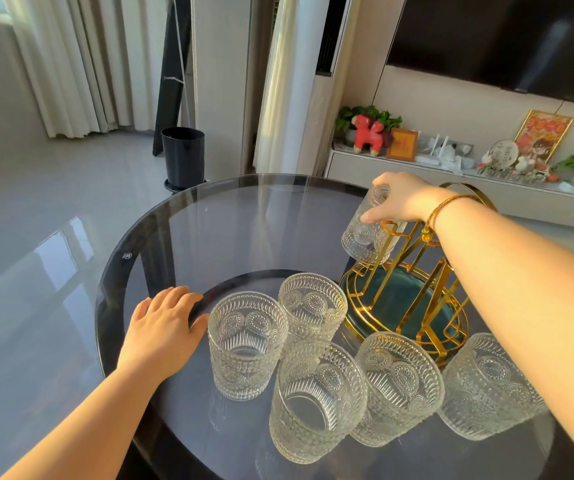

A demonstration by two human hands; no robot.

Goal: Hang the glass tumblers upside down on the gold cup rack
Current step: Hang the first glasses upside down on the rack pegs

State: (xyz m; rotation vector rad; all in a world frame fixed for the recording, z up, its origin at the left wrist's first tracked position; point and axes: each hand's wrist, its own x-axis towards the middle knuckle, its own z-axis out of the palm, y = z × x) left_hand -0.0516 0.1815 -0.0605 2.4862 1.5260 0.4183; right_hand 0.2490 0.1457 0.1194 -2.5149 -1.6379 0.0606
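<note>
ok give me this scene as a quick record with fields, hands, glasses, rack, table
left hand: flat on the table, open, beside the nearest upright glass
right hand: gripping the base of a held glass, upside down over a rack arm
rack: gold cup rack with a dark green base, standing on the table
upright glasses: five, grouped in front of the rack
table: round glass table
glasses hung and released: none visible
</note>
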